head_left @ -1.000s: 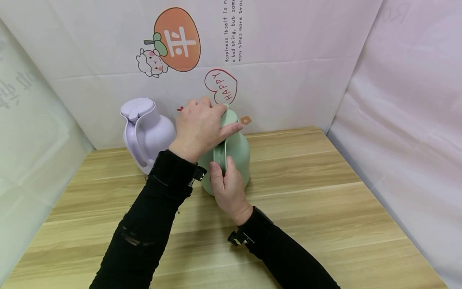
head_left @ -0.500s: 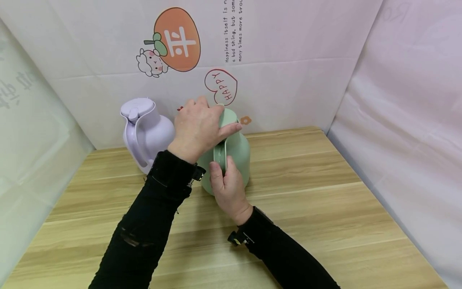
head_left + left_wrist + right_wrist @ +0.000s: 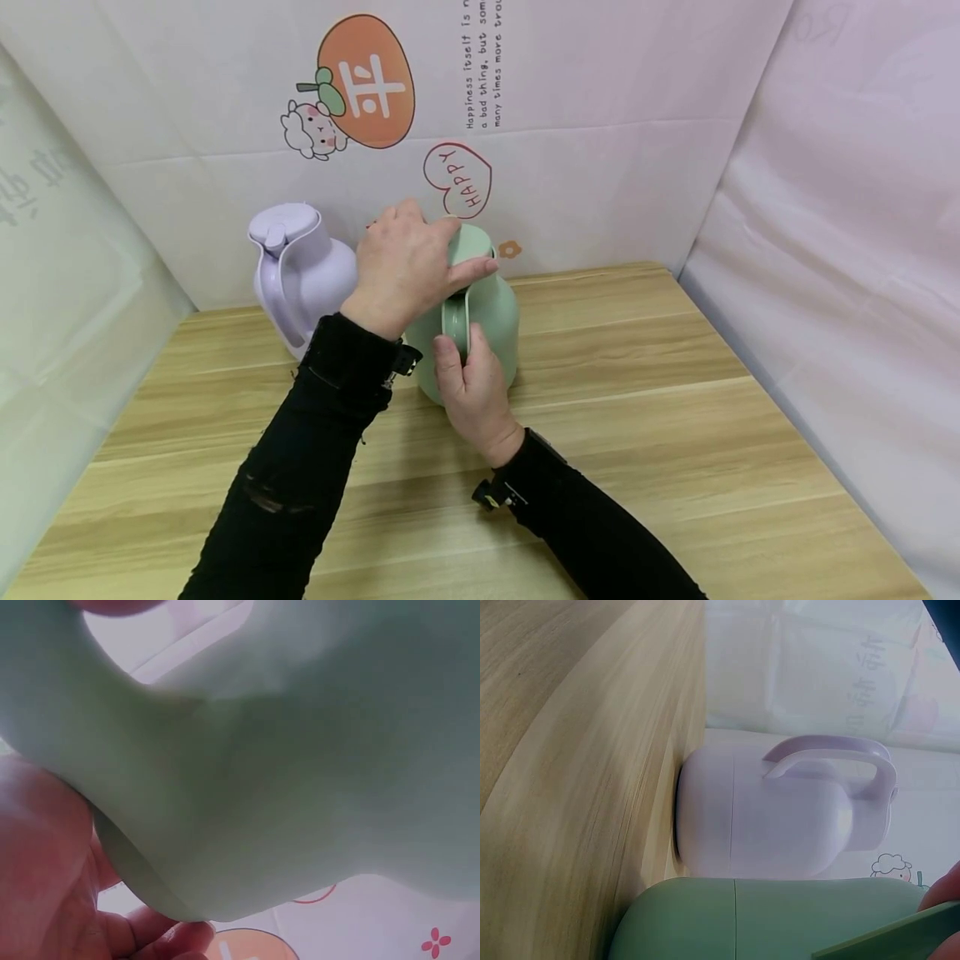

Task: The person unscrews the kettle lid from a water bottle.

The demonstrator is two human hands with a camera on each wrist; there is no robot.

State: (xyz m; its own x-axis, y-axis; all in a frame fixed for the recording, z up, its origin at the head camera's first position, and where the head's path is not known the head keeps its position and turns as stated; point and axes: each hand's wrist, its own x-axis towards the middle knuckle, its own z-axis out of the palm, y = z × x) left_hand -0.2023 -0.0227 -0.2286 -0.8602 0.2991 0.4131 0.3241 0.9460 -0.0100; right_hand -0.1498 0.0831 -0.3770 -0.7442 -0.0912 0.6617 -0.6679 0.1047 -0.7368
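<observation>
A pale green vacuum jug (image 3: 498, 333) stands on the wooden table. My left hand (image 3: 405, 271) lies over its top and grips the round green lid (image 3: 472, 242), thumb on the near side and fingers at the far side. A dark gap shows under the lid's near edge. In the left wrist view, fingertips (image 3: 187, 937) curl at the rim of the green jug. My right hand (image 3: 476, 392) holds the jug's handle (image 3: 454, 319), its thumb up along it. In the right wrist view the green jug (image 3: 772, 919) fills the bottom.
A lilac jug (image 3: 300, 275) with its lid on stands just left of the green one, partly behind my left hand. White printed cloth (image 3: 600, 183) hangs behind the wooden table (image 3: 637, 400) and at both sides.
My left hand has shifted slightly left, and the green lid has moved a little the same way with it. The right hand and the jug's body stay in place.
</observation>
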